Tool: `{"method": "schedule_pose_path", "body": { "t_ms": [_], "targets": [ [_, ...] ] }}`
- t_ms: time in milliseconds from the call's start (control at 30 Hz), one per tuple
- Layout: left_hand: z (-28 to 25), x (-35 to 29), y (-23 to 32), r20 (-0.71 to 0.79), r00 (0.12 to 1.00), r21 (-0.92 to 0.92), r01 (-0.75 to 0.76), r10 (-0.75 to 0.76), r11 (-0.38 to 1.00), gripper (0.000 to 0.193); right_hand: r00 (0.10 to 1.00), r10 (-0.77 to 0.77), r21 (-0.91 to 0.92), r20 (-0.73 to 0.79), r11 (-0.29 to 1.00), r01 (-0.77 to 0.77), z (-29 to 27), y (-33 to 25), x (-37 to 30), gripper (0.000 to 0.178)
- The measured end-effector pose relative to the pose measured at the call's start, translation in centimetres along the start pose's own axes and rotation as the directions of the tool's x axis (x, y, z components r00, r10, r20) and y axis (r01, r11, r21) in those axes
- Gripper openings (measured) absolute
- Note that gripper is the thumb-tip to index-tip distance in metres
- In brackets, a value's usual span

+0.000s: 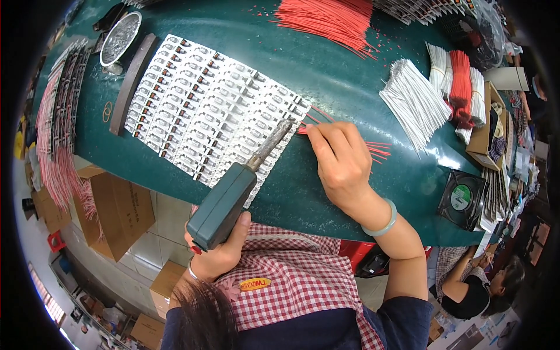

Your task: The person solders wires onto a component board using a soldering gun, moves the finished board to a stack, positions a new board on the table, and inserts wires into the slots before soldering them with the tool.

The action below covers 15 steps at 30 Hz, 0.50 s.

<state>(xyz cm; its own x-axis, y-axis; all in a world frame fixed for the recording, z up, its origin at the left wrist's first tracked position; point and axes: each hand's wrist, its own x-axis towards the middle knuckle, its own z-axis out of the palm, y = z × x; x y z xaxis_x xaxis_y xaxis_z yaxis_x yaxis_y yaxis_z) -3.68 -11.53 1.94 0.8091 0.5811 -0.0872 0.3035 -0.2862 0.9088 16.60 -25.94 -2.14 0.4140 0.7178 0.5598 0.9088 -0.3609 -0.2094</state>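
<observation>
My left hand [223, 252] is wrapped round the handle of a dark green soldering gun [224, 201]. The gun's long metal tip reaches up and right to the right edge of a white panel of small component boards [201, 102]. Beside that edge, my right hand [343, 160] is closed in a pinch on thin red wires [378, 153]. Their ends come out past my fingertips toward the boards, while the other ends fan out to the right behind the hand. How many wires the fingers grip is hidden.
A dark curved bar [135, 84] lies along the panel's left side, near a metal bowl [121, 38]. Loose red wires [326, 20] and white wires [414, 102] are piled farther off. At the right sit a black fan [461, 199] and a cardboard box [487, 140]. Another person [475, 283] works nearby.
</observation>
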Motion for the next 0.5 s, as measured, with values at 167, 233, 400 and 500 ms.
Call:
{"method": "schedule_pose_path", "body": {
  "t_ms": [167, 233, 400, 500],
  "targets": [
    [-0.02, -0.28, -0.12, 0.023, 0.998, -0.044, 0.055, -0.054, 0.998, 0.021, 0.999, 0.037, 0.087, -0.006, 0.996, -0.036, -0.12, -0.84, -0.43, 0.030],
    [-0.15, -0.04, 0.17, 0.040, 0.998, -0.027, 0.040, -0.039, 0.999, 0.021, 0.999, 0.036, 0.094, 0.008, 0.995, -0.037, -0.03, -0.82, -0.40, 0.030],
    [0.08, 0.10, 0.14, 0.061, 0.997, 0.000, -0.039, 0.039, 0.999, 0.021, 0.999, 0.010, 0.063, 0.051, 0.998, -0.013, -0.08, -0.64, -0.62, 0.023],
    [0.18, 0.17, 0.25, 0.065, 0.998, -0.022, -0.012, 0.013, 1.000, 0.020, 0.999, 0.012, 0.059, 0.052, 0.998, -0.015, 0.04, -0.69, -0.63, 0.024]
  ]
}}
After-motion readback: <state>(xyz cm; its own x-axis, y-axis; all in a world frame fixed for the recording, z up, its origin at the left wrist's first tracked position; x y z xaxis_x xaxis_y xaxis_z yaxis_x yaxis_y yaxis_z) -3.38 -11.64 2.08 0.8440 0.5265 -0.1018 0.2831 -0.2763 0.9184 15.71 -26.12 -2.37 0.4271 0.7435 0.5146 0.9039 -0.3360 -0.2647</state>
